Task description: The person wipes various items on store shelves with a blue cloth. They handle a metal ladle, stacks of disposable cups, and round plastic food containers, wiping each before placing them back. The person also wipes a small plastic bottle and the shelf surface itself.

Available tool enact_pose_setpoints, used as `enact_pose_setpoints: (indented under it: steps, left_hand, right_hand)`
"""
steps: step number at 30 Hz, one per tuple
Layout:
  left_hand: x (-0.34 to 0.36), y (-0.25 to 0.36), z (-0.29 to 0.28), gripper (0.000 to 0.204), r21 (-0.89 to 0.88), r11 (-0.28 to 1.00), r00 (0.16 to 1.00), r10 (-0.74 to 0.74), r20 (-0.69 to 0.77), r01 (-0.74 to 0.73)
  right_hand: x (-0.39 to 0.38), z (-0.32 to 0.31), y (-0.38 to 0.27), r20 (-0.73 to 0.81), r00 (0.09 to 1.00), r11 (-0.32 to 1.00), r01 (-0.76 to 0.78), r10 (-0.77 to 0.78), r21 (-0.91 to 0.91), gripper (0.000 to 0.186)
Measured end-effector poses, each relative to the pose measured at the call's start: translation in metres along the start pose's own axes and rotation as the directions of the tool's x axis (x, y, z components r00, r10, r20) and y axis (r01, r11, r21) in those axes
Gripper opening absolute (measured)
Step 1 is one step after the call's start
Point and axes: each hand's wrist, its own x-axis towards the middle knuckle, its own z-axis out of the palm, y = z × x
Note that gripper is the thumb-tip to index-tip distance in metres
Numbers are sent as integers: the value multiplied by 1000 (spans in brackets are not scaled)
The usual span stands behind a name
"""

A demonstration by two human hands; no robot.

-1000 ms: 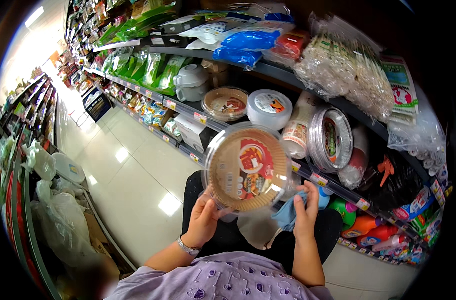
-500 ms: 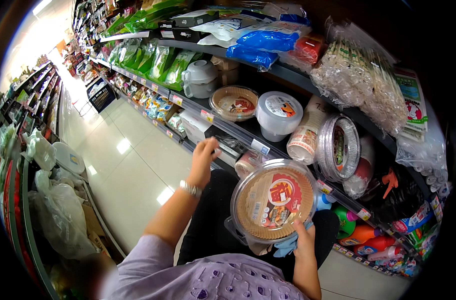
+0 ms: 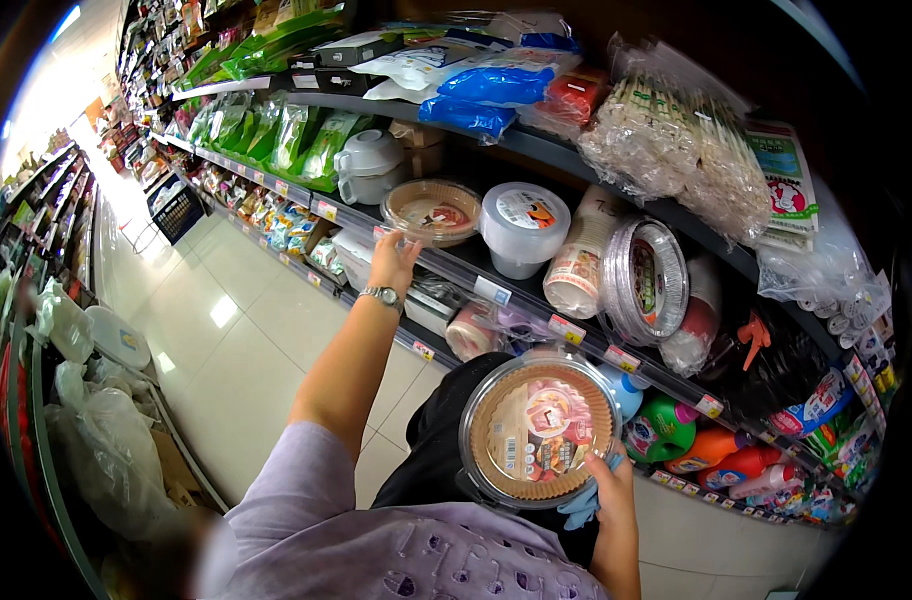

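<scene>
My right hand (image 3: 612, 487) is closed on the near right edge of a round clear plastic pack of brown pleated paper liners (image 3: 506, 400), with a red and white label. A light-blue cloth (image 3: 580, 508) is bunched in the same hand under the pack. My left hand (image 3: 393, 262), a watch on its wrist, reaches to the shelf's front edge with fingers apart and nothing in them. Just beyond its fingertips lies a similar round pack of liners (image 3: 432, 212) on the shelf. I cannot tell whether they touch.
Right of that pack stand stacked clear tubs (image 3: 524, 228), wrapped paper cups (image 3: 579, 258) and foil trays (image 3: 648, 285). Bagged skewers (image 3: 676, 150) fill the shelf above. Detergent bottles (image 3: 666, 428) sit low on the right. Tiled floor (image 3: 266, 330) runs left, with a dark crate (image 3: 176, 208) farther off.
My left hand has moved forward to the shelf edge near the liner pack there. The held pack has come slightly nearer to me. The whole view has shifted a little.
</scene>
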Motion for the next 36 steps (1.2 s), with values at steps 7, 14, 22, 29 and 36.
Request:
enact_pose_setpoints:
  steps: [7, 14, 22, 29, 36]
  left_hand:
    - [-91, 40, -43, 6, 0, 986, 942, 157, 296, -165]
    - [-207, 53, -57, 6, 142, 989, 933, -18, 360, -36]
    - [-286, 17, -36, 10, 197, 979, 815, -154, 559, 49]
    - [-312, -2, -23, 8, 267, 963, 786, -198, 586, 43]
    - [-320, 2, -26, 6, 355, 935, 689, -273, 672, 24]
  right_hand:
    - [20, -24, 30, -78, 982, 920, -188, 172, -343, 45]
    - [23, -46, 9, -166, 944, 780, 128, -286, -613, 37]
    - [23, 46, -71, 48, 638, 558, 704, -768, -439, 39]
    - [40, 103, -47, 678, 499, 292, 866, -540, -406, 40]
    - [48, 78, -33, 383, 748, 319, 604, -541, -730, 43]
